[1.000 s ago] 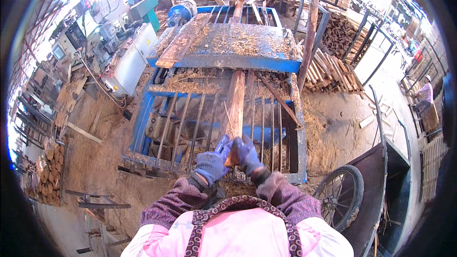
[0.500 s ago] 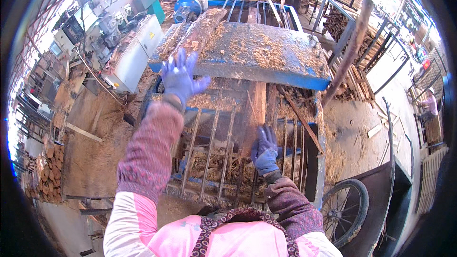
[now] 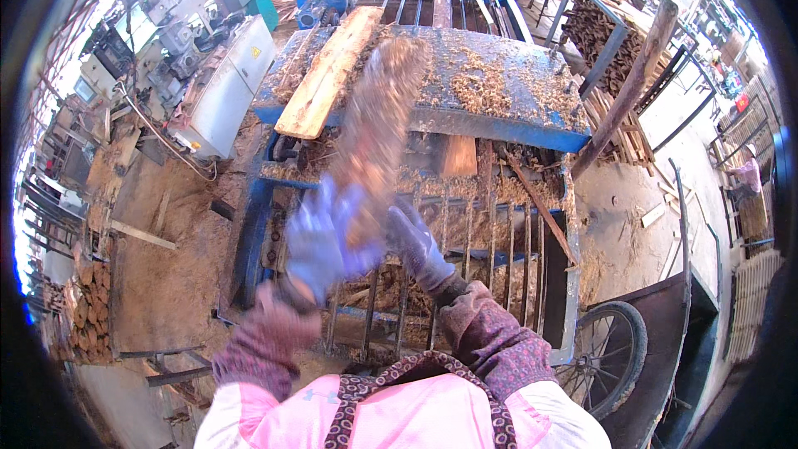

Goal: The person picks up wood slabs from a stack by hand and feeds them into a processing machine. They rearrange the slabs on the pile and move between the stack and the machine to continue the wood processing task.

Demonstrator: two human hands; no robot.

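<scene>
A rough, bark-covered wooden slab (image 3: pixel 384 108), smeared by motion, slants over the front of a blue machine (image 3: pixel 507 135). My left hand (image 3: pixel 326 233), in a purple-blue glove, grips the slab's near end from the left. At its right edge is my right hand (image 3: pixel 418 245), gloved in darker blue, with the fingers against the wood; their undersides are hidden. A paler board (image 3: pixel 331 73) lies on the machine's top, left of the slab. Under the machine's front edge, the end of another board (image 3: pixel 459 155) shows above the metal bars (image 3: pixel 403 308).
Wood shavings (image 3: pixel 486 87) cover the machine's top. A blue motor (image 3: pixel 322 2) sits at its far left, near a grey cabinet (image 3: pixel 224 87). On the right are a leaning pole (image 3: pixel 623 87) and a cart wheel (image 3: pixel 611 357). Another person (image 3: pixel 748 175) is at far right.
My left hand has come back toward me and now holds the slab, which has been lifted off the machine's top. My right hand has moved left to it. The board beneath has gone further in.
</scene>
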